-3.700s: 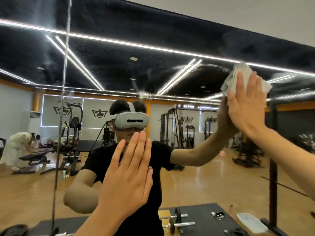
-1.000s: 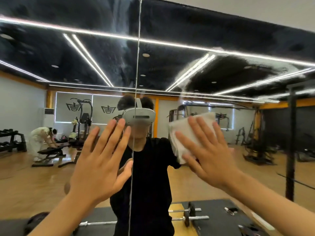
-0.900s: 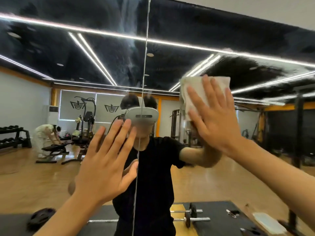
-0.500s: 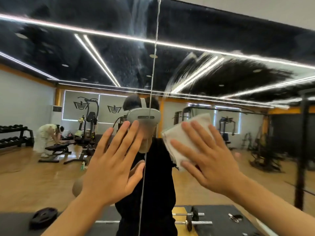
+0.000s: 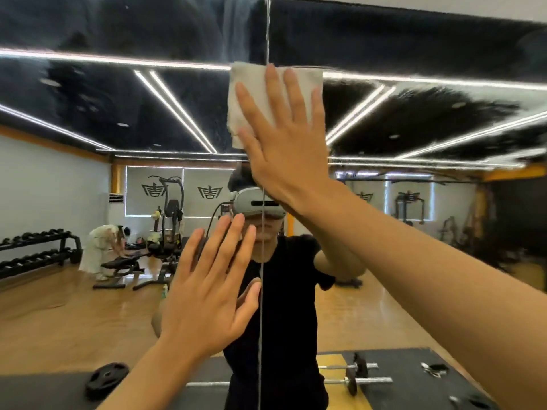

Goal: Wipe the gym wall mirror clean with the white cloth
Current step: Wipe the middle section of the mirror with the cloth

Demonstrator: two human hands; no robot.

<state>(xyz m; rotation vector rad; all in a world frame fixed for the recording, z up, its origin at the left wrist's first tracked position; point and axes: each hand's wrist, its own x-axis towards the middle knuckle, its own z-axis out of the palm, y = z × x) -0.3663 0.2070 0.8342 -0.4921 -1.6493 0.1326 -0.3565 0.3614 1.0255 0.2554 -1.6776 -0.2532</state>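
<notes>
The right hand point(image 5: 285, 149) is raised high, with its fingers straight and spread, and its palm presses the white cloth point(image 5: 251, 96) flat against the mirror point(image 5: 88, 119). The cloth is folded to a rough square. It lies in the upper middle of the glass, across the thin vertical seam point(image 5: 260, 321) where two mirror panels meet, and its left part and top edge show around the fingers. The left hand point(image 5: 207, 297) is lower, just left of the seam, with fingers straight and a little apart and the palm turned to the glass. It holds nothing, and I cannot tell if it touches the glass. Hazy streaks show on the dark upper part of the mirror on both sides of the cloth. In the reflection the person wears a black shirt and a grey headset point(image 5: 257, 204). Far to the left stands a rack of dumbbells point(image 5: 32, 250), and near it another person point(image 5: 100, 247) bends over a bench point(image 5: 121, 263). Low down, a weight plate point(image 5: 106, 377) lies on a black mat point(image 5: 44, 392) at the left and a barbell point(image 5: 355, 380) at the right.
</notes>
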